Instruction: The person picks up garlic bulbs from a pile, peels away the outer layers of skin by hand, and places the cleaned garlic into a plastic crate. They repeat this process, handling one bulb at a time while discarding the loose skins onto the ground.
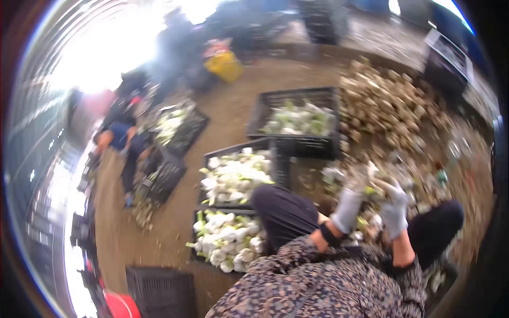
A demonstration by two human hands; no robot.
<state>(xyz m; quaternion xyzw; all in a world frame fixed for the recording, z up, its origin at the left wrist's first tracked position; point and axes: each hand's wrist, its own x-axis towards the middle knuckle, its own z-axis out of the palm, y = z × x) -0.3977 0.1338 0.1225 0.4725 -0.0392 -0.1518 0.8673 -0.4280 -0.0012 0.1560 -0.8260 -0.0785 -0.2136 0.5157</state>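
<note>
My left hand [348, 208], in a white glove with a black band at the wrist, is raised between my knees. Opposite it, my right hand [394, 208] wears a white glove too. The fingers of both are closed on a garlic bulb [371, 186] with some green on it; blur hides its exact outline. Below and around the hands lie loose garlic bulbs and dry peelings [371, 225]. To the left of my knee stand two black crates full of white garlic, one upper [203, 195] and one lower [197, 257].
A third black crate [297, 142] of garlic stands ahead, beside a large heap of unpeeled garlic [389, 103]. At the left another person [121, 135] bends near more crates [188, 132]. A dark crate [161, 289] and a red tub [121, 306] sit at lower left.
</note>
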